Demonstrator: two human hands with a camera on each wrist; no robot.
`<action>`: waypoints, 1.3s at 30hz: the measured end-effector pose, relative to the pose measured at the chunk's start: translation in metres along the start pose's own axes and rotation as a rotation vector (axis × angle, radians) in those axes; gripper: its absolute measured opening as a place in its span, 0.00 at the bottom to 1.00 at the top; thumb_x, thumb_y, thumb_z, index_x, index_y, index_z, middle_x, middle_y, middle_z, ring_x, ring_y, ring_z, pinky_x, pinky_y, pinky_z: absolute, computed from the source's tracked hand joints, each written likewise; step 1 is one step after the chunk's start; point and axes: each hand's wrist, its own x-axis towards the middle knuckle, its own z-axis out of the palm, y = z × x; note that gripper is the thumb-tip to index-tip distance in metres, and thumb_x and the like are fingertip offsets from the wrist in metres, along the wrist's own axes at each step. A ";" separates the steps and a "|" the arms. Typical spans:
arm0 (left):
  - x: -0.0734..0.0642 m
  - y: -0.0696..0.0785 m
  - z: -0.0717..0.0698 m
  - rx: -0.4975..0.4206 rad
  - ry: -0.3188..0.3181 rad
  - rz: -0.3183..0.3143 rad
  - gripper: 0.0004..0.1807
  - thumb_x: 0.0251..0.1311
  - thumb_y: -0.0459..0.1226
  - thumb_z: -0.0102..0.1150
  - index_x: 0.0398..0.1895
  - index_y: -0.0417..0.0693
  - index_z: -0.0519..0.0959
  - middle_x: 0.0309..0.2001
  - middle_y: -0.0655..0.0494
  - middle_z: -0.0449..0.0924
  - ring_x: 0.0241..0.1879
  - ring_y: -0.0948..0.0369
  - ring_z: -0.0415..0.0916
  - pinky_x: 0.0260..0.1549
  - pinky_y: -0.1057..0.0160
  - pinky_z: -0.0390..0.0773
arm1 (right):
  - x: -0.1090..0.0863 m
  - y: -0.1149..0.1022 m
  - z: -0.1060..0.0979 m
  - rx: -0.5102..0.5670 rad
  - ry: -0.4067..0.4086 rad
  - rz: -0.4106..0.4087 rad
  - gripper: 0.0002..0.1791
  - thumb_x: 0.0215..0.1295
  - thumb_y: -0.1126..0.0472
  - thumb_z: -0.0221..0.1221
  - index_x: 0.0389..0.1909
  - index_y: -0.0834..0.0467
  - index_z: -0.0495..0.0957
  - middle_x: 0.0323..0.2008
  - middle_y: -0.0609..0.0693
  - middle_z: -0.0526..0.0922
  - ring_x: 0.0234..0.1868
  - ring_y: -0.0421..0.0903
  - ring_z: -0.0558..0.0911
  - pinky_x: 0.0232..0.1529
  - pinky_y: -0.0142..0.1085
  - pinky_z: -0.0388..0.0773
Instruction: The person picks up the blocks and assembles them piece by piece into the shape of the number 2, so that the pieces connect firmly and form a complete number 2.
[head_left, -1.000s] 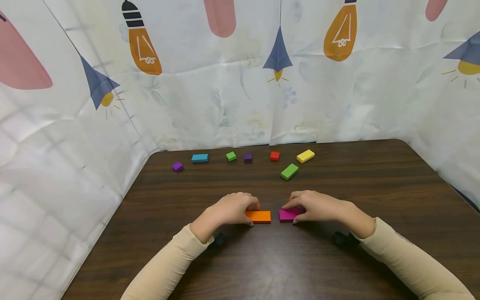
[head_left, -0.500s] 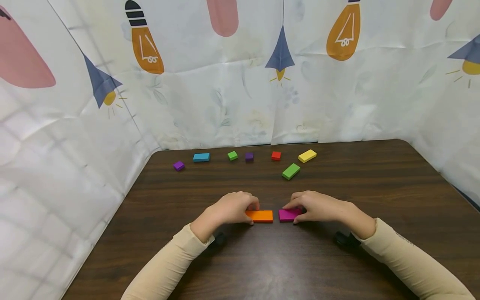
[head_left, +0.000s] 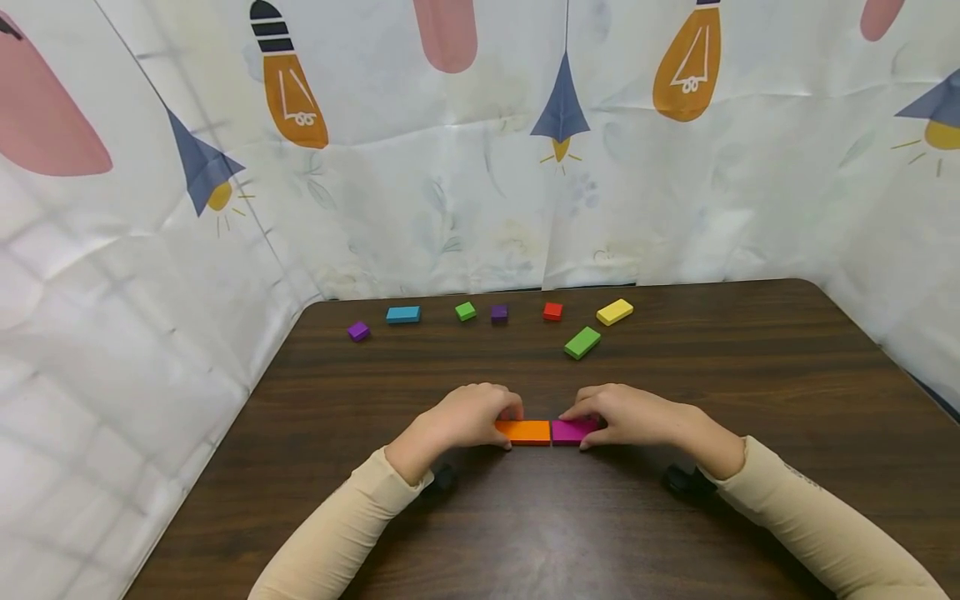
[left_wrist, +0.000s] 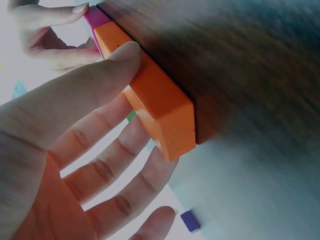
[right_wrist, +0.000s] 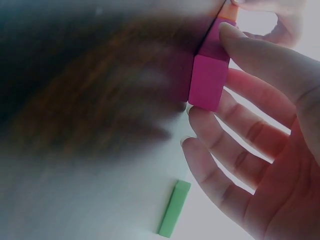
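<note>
My left hand (head_left: 472,417) pinches an orange block (head_left: 527,432) between thumb and fingers. In the left wrist view the thumb lies along one long side of the orange block (left_wrist: 162,95), and the fingers are on the opposite side. My right hand (head_left: 630,414) pinches a magenta block (head_left: 572,431) the same way. Both blocks lie flat on the table, end to end in one line, with their short ends meeting or nearly so. In the right wrist view the near end of the magenta block (right_wrist: 207,82) faces the camera.
Along the back of the dark wooden table (head_left: 555,525) lie a purple block (head_left: 358,332), a blue block (head_left: 402,315), a small green block (head_left: 465,312), a dark purple block (head_left: 498,314), a red block (head_left: 552,311) and a yellow block (head_left: 615,312). A longer green block (head_left: 582,342) lies nearer.
The gap between the two blocks has closed: the orange block moved slightly right with the left hand, the magenta block slightly left with the right hand. The other blocks stayed put.
</note>
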 end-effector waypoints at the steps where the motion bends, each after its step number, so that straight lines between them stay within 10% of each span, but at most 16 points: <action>1: 0.000 0.000 0.000 0.001 0.002 0.002 0.16 0.54 0.42 0.79 0.43 0.52 0.84 0.36 0.62 0.78 0.35 0.63 0.74 0.36 0.62 0.77 | 0.000 0.000 0.000 0.000 0.001 -0.002 0.21 0.64 0.56 0.72 0.56 0.58 0.85 0.43 0.43 0.81 0.37 0.37 0.75 0.39 0.32 0.76; 29: -0.001 0.001 0.000 0.016 0.000 0.010 0.16 0.53 0.41 0.80 0.43 0.52 0.85 0.37 0.61 0.79 0.36 0.63 0.75 0.38 0.61 0.78 | 0.002 -0.001 0.001 0.013 0.002 -0.007 0.21 0.63 0.55 0.72 0.55 0.58 0.85 0.40 0.42 0.80 0.34 0.36 0.74 0.35 0.31 0.73; 39: 0.001 -0.013 -0.005 -0.158 -0.014 0.044 0.17 0.56 0.40 0.78 0.46 0.50 0.84 0.38 0.60 0.80 0.39 0.61 0.76 0.42 0.61 0.78 | -0.004 0.003 -0.003 0.035 -0.024 -0.014 0.24 0.66 0.50 0.70 0.59 0.58 0.83 0.42 0.41 0.79 0.36 0.38 0.74 0.36 0.32 0.73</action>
